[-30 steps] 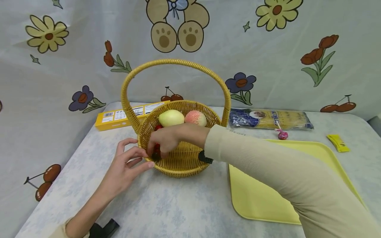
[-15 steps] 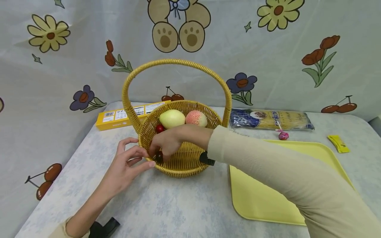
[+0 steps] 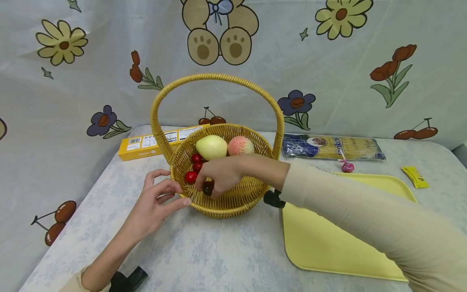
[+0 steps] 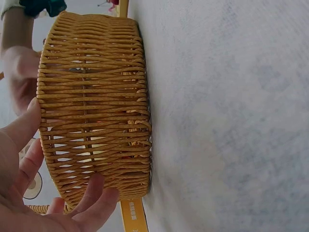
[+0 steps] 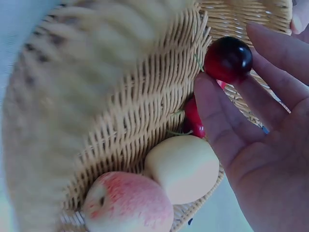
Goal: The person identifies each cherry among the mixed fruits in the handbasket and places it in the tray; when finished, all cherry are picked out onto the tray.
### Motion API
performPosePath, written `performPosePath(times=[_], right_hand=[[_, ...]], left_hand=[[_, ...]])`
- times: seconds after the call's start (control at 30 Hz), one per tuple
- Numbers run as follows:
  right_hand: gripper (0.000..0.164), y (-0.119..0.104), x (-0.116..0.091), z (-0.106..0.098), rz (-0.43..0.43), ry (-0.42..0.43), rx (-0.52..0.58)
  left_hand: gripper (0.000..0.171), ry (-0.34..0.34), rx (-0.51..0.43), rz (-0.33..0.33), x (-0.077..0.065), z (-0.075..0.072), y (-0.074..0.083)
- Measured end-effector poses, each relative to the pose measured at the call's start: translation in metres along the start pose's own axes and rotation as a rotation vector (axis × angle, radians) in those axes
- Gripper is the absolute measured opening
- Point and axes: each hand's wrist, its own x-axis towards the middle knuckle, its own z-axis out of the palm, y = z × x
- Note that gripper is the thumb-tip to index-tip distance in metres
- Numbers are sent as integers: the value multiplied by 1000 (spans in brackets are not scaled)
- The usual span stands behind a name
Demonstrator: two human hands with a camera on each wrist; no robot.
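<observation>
A yellow wicker basket (image 3: 219, 211) with a tall arched handle stands on the table. Inside it lie a pale yellow pear-like fruit (image 3: 211, 147), a pink-speckled peach (image 3: 240, 145) and red cherries (image 3: 191, 177) along the left side. My right hand (image 3: 223, 172) reaches into the basket and pinches a dark red cherry (image 5: 228, 59) between thumb and fingers, with its thin green stem showing in the right wrist view. My left hand (image 3: 157, 200) rests against the basket's left side, its thumb and fingers spread, touching the rim and outer wall (image 4: 91, 116).
A yellow tray (image 3: 328, 243) lies to the right, partly under the right sleeve. Behind it are a pasta packet (image 3: 350, 147), a pink lollipop (image 3: 348, 166) and a small yellow wrapped packet (image 3: 415, 177). A yellow box (image 3: 140, 147) lies behind the basket at left.
My right hand has moved right and slightly up, away from the basket's left wall, carrying the dark cherry. The red cherries have come into sight. My left hand stays put.
</observation>
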Motion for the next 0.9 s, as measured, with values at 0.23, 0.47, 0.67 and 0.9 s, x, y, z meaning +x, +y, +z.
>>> performPosePath(times=[0.23, 0.47, 0.67, 0.9], right_hand=[[24, 8, -29, 8, -62, 157, 24], [19, 9, -60, 15, -153, 346, 23], [31, 6, -84, 31, -137, 451, -40], [30, 1, -114, 53, -83, 618, -28]], left_hand=[[19, 0, -13, 0, 0, 0, 0], [19, -5, -12, 13, 1, 0, 0], [19, -15, 6, 1, 0, 0, 1], [23, -7, 66, 7, 1, -1, 1]])
